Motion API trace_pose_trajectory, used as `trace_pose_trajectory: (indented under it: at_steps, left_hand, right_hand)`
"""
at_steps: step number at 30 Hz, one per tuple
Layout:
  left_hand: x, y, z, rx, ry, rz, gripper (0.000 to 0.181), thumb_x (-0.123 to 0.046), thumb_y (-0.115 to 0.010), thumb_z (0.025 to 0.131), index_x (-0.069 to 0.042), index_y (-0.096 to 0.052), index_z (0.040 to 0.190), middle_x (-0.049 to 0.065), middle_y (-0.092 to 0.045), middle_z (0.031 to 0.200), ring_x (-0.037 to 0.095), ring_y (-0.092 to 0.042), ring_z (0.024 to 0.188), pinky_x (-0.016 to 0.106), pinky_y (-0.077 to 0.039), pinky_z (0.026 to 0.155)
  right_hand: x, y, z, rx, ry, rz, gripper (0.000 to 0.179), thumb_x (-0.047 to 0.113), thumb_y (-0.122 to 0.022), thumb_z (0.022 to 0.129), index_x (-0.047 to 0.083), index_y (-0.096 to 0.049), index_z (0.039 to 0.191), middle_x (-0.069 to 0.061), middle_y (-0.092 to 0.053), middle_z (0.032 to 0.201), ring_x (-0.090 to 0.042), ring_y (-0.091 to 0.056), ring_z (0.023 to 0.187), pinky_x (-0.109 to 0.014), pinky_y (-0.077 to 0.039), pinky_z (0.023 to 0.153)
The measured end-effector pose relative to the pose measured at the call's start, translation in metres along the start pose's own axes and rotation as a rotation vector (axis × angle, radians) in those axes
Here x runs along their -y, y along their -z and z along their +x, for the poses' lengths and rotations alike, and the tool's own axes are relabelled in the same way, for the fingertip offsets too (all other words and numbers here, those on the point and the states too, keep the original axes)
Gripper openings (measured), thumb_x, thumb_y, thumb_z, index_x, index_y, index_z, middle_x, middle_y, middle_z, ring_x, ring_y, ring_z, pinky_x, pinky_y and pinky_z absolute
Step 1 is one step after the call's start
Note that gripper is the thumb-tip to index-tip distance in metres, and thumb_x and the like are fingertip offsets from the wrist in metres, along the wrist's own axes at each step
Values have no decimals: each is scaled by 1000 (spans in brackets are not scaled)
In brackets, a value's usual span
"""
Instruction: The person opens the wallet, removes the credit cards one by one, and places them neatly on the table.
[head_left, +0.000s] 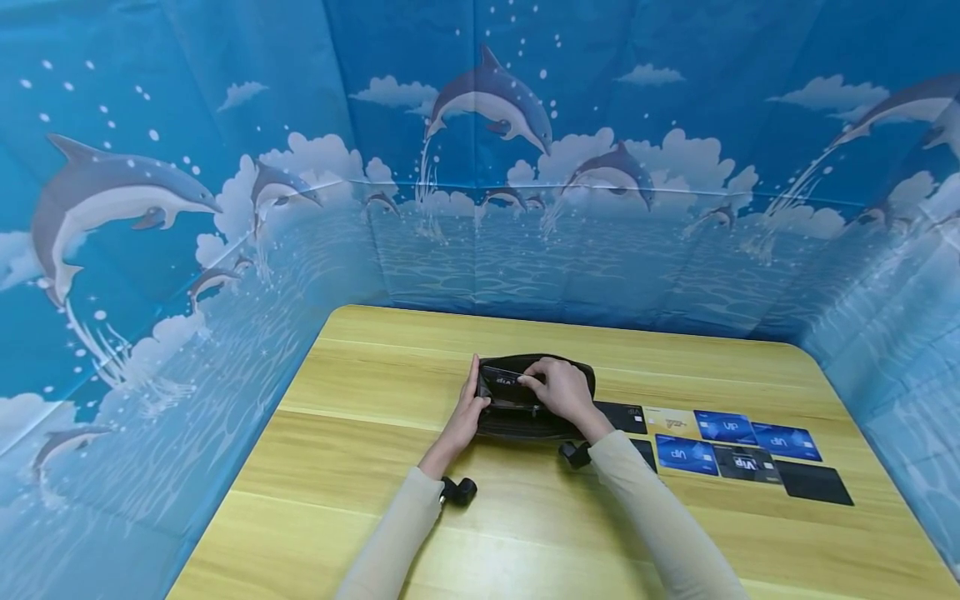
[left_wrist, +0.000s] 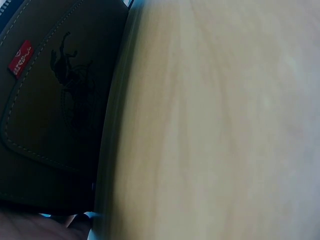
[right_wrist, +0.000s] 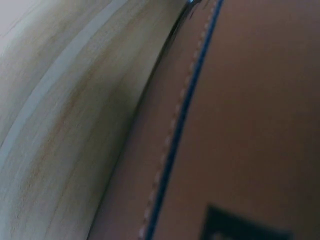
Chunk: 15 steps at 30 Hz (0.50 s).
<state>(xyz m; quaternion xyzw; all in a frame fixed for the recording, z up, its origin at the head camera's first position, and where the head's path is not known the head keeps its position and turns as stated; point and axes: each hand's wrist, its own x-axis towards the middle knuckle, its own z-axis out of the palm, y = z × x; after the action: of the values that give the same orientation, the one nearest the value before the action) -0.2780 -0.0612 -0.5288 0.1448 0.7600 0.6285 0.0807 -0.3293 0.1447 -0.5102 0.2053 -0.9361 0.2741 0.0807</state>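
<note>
A dark zip wallet lies on the table, spread wide with its compartments facing up. My left hand grips its left end, thumb on the near side and fingers along the far side. Over the right half, my right hand pinches a black VIP card, which sits partly inside the far compartment. The left wrist view shows the wallet's stitched outer face with a small red tag and an embossed figure. Close stitched leather fills much of the right wrist view.
Right of the wallet, several cards lie in two rows on the wooden table, among them a gold card, blue VIP cards and a plain black card. A blue dolphin-print curtain surrounds the table's back and sides.
</note>
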Motion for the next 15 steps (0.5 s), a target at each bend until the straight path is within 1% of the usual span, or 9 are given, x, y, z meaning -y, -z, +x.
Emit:
trace_pose_trajectory:
  at_steps: [5,11,15]
  left_hand:
    - [1,0,0,5,-2,-17,69,-6,-32,100,-20,12,152,7,11,156,27,6,141,52,-11,109]
    - [0,0,0,4,3,-30,70,-6,-32,100,-22,12,152,7,11,157,26,6,141,52,-9,109]
    - [0,0,0,0,1,-32,70,-6,-32,99,-19,12,152,8,11,157,28,6,141,52,-10,109]
  right_hand:
    - [-1,0,0,1,-6,23,17,30,-67,89,17,-77,87,4,-64,83,-8,-43,46,-29,-35,45]
    - [-1,0,1,-6,-1,36,17,30,-66,90,17,-78,90,5,-64,81,-6,-47,50,-29,-38,47]
    - [-2,0,1,0,-4,50,18,30,-65,90,17,-77,92,4,-66,83,-5,-49,52,-30,-41,50]
